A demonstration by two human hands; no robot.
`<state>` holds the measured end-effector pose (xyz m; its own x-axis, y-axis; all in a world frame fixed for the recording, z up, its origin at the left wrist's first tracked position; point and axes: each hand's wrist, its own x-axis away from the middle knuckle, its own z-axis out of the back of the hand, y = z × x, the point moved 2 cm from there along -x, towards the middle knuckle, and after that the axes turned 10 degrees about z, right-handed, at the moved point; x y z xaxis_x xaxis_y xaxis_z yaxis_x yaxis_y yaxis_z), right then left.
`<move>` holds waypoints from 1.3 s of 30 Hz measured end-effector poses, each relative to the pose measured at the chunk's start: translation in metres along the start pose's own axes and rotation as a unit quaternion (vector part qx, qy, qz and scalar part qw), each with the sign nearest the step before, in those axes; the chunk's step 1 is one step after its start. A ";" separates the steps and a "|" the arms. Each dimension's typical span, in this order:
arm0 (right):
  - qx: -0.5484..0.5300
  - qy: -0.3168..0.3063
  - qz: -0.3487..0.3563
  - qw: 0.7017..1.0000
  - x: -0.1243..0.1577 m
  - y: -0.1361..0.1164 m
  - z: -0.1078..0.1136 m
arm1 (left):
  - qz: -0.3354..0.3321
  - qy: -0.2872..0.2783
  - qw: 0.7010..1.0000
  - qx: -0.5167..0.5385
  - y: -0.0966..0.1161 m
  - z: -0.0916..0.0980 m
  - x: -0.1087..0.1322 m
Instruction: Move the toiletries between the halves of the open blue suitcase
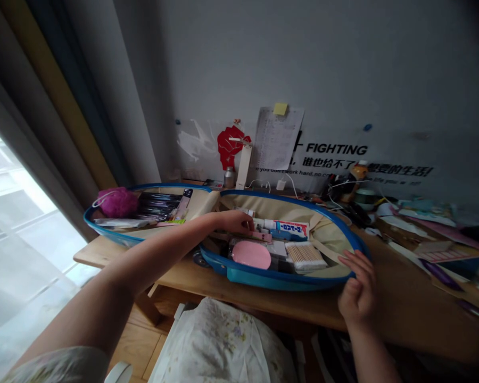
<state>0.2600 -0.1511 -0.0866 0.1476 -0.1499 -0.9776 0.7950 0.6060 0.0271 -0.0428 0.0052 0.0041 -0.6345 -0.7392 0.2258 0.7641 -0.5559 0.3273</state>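
Observation:
An open blue suitcase [231, 274] with a beige lining lies across the wooden desk. My left hand [236, 221] reaches into its right half, fingers bent down and closed among the packed items; what they grip is hidden. Just by those fingertips lies a narrow pink item [261, 237]. Around it are a pink oval item [251, 255], a pack of cotton swabs [305, 257], a toothpaste box [291, 229] and a blue tube [281, 235]. At the suitcase's right rim rests my right hand [359, 284], fingers stretched out, holding nothing.
The left half holds a magenta bath puff [117, 202], dark packaged sticks [157, 206] and a phone-like item [187, 198]. Papers and pens [439, 274] clutter the desk [399, 308] on the right. Behind stand a white lamp [244, 165] and a metal bottle [229, 177].

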 end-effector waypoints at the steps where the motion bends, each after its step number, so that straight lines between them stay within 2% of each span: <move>1: 0.001 0.000 0.001 1.000 0.000 0.000 0.000 | 0.000 0.001 1.000 0.005 0.000 -0.001 0.000; 17: 0.003 0.001 -0.025 1.000 0.001 0.000 0.000 | -0.007 0.021 1.000 0.007 0.002 -0.005 0.005; 33: -0.001 -0.005 -0.005 1.000 0.000 0.000 0.000 | -0.022 0.030 0.999 0.009 -0.002 -0.007 0.004; 39: 0.005 0.001 -0.029 1.000 0.001 0.000 0.000 | -0.025 0.030 0.999 0.008 -0.001 -0.007 0.005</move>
<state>0.2606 -0.1513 -0.0872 0.1000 -0.1825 -0.9781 0.8082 0.5883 -0.0271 -0.0461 -0.0010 -0.0017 -0.6631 -0.7325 0.1544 0.7297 -0.5866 0.3513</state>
